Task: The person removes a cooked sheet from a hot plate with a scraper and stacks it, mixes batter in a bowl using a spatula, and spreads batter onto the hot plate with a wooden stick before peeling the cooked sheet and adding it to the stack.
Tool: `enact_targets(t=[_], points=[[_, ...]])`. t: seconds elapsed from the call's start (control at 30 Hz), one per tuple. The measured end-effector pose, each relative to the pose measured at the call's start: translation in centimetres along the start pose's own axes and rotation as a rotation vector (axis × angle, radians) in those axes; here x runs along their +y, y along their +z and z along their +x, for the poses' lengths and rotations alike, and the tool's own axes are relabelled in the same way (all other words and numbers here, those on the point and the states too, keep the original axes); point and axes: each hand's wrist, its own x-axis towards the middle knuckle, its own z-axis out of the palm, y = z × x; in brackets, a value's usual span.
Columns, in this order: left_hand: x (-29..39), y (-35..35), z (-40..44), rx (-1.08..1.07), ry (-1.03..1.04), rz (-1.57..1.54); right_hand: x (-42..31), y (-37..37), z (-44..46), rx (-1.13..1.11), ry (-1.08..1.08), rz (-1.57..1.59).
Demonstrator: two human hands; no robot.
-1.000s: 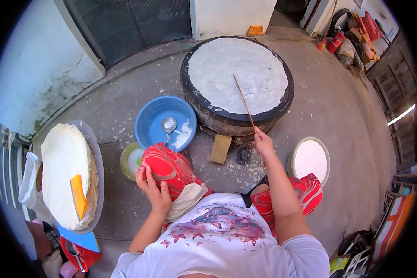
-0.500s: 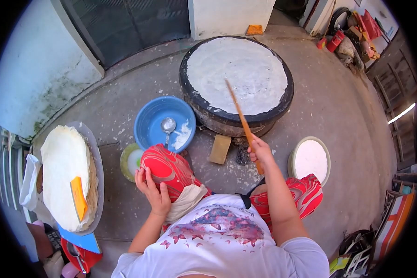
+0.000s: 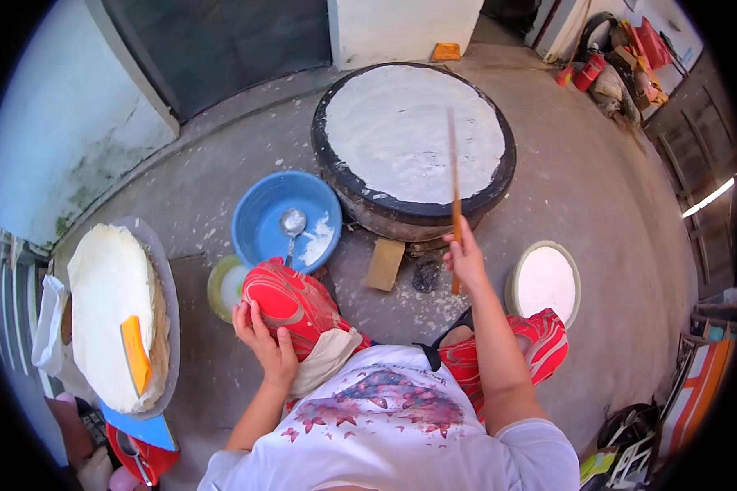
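Note:
A long, thin wooden spatula (image 3: 454,176) is gripped in my right hand (image 3: 465,260), its blade seen nearly edge-on and pointing away from me over the griddle. The round griddle (image 3: 332,173) has a black rim and a wide white layer of batter (image 3: 409,135) across its top. I cannot tell whether the blade touches the batter. My left hand (image 3: 268,344) rests on my red-trousered knee with its fingers apart, holding nothing. Near that knee are a blue basin (image 3: 250,233) with a metal ladle (image 3: 293,222) in it and a green bowl (image 3: 216,292) of pale liquid.
To my right stands a bucket (image 3: 512,296) of white batter. On the left, an orange scraper (image 3: 136,354) lies on a stack of pale thin sheets (image 3: 106,286). A brick-like block (image 3: 385,264) sits before the griddle. Bags and clutter (image 3: 618,82) lie far right.
The spatula has swung from a leftward slant to nearly straight ahead, turning towards its edge, as my right hand moved slightly right and twisted. My left hand stays on the knee.

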Motion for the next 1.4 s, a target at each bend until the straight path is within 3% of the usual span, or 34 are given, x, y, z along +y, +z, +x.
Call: enact_targets(t=[0.03,0.13,0.23,0.47,0.7,0.77,0.83,0.97,1.03,1.07,1.1,1.23,1.3,1.4], points=[[0.0,0.0,0.0,0.004,-0.016,0.011,-1.4,1.2,-1.1,-0.166,-0.061,0.037],[-0.2,0.0,0.3,-0.002,0.017,0.031,-2.1,4.2,-3.3,-0.672,0.337,0.209],[-0.1,0.0,0.3,0.0,0.013,0.022,-1.4,8.2,-4.8,-0.822,0.475,0.197],[-0.4,-0.4,0.5,-0.023,-0.003,0.008,1.2,15.9,-1.3,-0.737,0.46,0.053],[-0.5,-0.7,0.6,-0.029,0.0,0.013,4.2,20.9,1.5,-0.783,0.449,0.133],[-0.5,-0.8,0.7,-0.034,-0.013,0.018,4.4,21.1,0.9,-0.79,0.565,0.19],[-0.6,-0.9,0.7,-0.027,-0.02,0.001,7.0,20.7,1.1,-0.84,0.511,0.162],[-1.5,-1.3,0.4,0.011,-0.024,-0.084,8.9,18.2,0.5,-0.762,0.282,-0.186],[-2.0,-2.1,0.5,0.071,-0.069,-0.152,15.6,15.9,2.6,-0.807,0.043,-0.398],[-2.8,-3.4,1.2,0.118,-0.061,0.019,12.9,14.7,1.2,-0.754,0.31,-0.278],[-3.6,-4.8,2.2,0.159,-0.052,0.185,12.5,13.4,0.9,-0.774,0.369,-0.312],[-10.2,-13.0,4.3,0.226,-0.38,0.875,13.0,8.6,-0.5,-0.742,0.451,-0.376],[-15.3,-17.1,4.0,0.123,-0.69,1.003,13.2,7.0,-0.7,-0.66,0.579,-0.396],[-18.7,-21.7,3.0,-0.231,-1.063,0.869,13.3,6.4,-0.6,-0.605,0.56,-0.317]])
